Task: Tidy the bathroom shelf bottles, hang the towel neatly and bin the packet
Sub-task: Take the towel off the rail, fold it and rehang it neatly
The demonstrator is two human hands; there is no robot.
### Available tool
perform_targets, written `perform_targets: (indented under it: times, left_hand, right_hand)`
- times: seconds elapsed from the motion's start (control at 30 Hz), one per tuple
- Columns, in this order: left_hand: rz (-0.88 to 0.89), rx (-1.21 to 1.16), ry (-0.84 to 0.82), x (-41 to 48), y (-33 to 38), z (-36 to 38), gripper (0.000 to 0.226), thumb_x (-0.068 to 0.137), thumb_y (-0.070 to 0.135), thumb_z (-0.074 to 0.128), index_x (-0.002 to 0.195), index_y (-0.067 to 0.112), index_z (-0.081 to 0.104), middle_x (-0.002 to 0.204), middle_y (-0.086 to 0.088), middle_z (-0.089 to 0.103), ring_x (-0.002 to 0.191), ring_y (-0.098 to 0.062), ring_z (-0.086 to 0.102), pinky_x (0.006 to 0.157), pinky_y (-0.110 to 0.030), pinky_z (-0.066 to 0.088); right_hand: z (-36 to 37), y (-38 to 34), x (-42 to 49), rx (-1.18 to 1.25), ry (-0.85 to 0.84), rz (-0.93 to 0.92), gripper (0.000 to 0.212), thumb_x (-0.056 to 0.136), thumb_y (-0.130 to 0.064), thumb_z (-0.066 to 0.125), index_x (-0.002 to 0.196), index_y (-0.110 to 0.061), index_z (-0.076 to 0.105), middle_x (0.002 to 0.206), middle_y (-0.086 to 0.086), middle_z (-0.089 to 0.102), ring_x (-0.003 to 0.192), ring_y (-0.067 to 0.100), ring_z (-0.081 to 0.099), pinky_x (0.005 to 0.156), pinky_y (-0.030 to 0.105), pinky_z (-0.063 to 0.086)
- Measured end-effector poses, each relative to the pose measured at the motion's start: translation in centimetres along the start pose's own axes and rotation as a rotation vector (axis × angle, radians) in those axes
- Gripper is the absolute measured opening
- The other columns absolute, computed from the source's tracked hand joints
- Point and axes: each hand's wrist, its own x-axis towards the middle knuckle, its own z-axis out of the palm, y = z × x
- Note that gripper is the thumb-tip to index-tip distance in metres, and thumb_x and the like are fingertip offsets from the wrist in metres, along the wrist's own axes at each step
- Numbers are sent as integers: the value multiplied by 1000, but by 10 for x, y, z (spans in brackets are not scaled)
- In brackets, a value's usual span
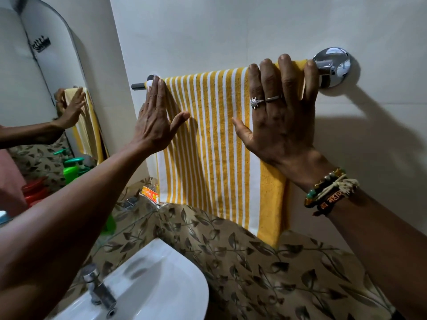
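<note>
The right hand [280,125] lay flat and open on the yellow-and-white striped cotton towel [208,144], its fingertips [284,60] bent over the top where the cloth passed over the chrome towel bar [138,85]. The left hand [154,121] was open too, held edge-on with fingers straight against the towel's left border. Neither grip closed on the cloth; both only pressed it.

The danger, I judged, was uneven pressing: a push to one side could drag the cloth along the smooth bar, or pull the front flap longer than the back, so that the towel slid off toward the white ceramic basin [161,280] under the left hand.

The towel hung folded over the bar, spread almost from the free end to the round chrome wall mount [332,66] beside the right fingertips, its bottom edge slanting lower under the right wrist. Below the left hand, just beside the towel's lower corner, stood an orange packet [150,192].
</note>
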Motion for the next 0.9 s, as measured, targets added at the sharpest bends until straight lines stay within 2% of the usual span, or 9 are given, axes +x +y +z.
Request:
perform_targets:
  times: [0.17,0.3,0.47,0.77,0.9]
  left_hand:
    - [-34,15,5,3,-2,-1,97,90,66,42,155,4,5,164,-12,2,152,-22,2,124,-37,10]
    - [-35,14,-6,2,2,-8,93,91,59,50,154,3,10,163,-14,8,152,-26,6,124,-38,12]
    - [-15,21,-38,0,-1,-8,97,90,66,45,155,6,4,164,-12,3,152,-24,3,123,-41,14]
    - [6,14,-97,0,-8,-11,103,86,72,43,156,11,-2,165,-6,-4,152,-21,-1,123,-43,16]
    - [41,21,-170,2,-12,-20,106,83,77,38,156,12,-4,165,-5,-8,152,-21,-3,124,-42,13]
  right_hand:
    - [4,-3,1,-2,-66,-18,84,91,-56,46,150,0,23,153,24,30,144,44,22,114,64,3]
    - [4,0,-4,9,-6,-2,80,93,-54,44,150,-3,21,152,24,28,144,42,21,116,64,9]
    - [-1,4,-5,-7,-57,17,78,95,-55,36,151,-8,12,153,20,23,144,41,17,116,64,8]
    - [7,4,-7,-44,-38,-7,84,93,-56,40,154,-8,9,156,19,20,146,42,14,115,66,7]
    - [5,1,-7,-72,-43,0,86,92,-56,43,154,-7,10,157,20,19,146,44,14,115,65,1]
